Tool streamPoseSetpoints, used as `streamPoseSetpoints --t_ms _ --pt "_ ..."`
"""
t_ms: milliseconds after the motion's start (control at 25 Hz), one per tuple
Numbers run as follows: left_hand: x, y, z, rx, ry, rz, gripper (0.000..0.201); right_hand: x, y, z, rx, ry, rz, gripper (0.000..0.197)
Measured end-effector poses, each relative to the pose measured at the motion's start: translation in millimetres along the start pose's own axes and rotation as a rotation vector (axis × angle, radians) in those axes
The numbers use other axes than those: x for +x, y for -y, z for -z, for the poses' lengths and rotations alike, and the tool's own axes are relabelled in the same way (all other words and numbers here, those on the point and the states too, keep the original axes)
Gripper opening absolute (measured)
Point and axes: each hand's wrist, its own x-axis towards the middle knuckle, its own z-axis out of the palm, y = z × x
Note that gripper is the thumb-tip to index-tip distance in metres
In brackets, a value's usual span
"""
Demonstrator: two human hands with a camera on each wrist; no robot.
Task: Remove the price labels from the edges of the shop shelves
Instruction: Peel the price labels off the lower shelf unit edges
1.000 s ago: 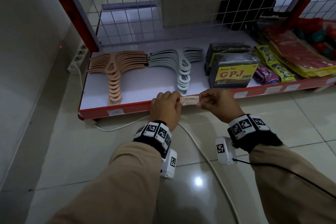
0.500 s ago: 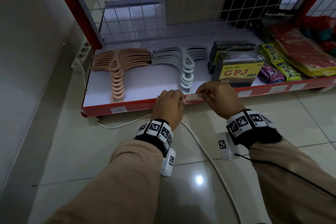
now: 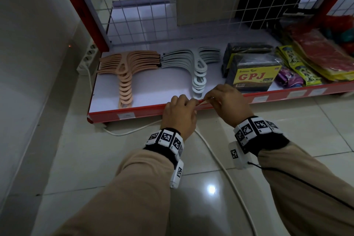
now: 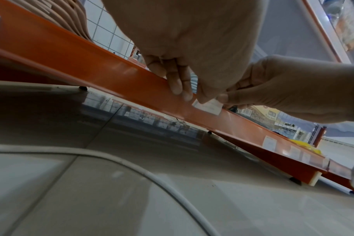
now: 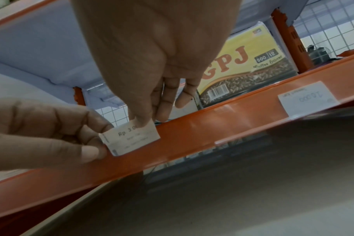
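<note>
A small white price label [image 5: 129,138] printed "Rp. 3.0.." lies against the red shelf edge strip [image 5: 212,132]. My left hand [image 5: 100,143] pinches its left end. My right hand [image 5: 144,123] pinches its top right corner from above. In the head view the label [image 3: 201,102] shows only as a thin sliver between my left hand [image 3: 193,104] and my right hand [image 3: 207,99]. In the left wrist view the label [image 4: 207,106] sits on the strip under both thumbs. Whether it is free of the strip I cannot tell.
More labels sit in the strip: one at the left [image 3: 126,116], others to the right [image 3: 259,98] [image 3: 297,94]. On the shelf lie tan hangers [image 3: 125,74], grey hangers [image 3: 199,71] and a GPJ pack [image 3: 252,76]. A white cable [image 3: 220,163] runs over the floor tiles.
The label faced the head camera a second ago; now it is tipped and seen edge-on. Both hands stay on it and have moved slightly up toward the shelf.
</note>
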Motion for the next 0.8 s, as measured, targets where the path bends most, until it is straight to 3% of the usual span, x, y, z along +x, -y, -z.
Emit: streamPoseSetpoints --t_ms 800 --pt "1 -1 -5 0.105 0.052 -0.003 0.032 -15 -4 -8 -0.112 0.046 -0.042 0.013"
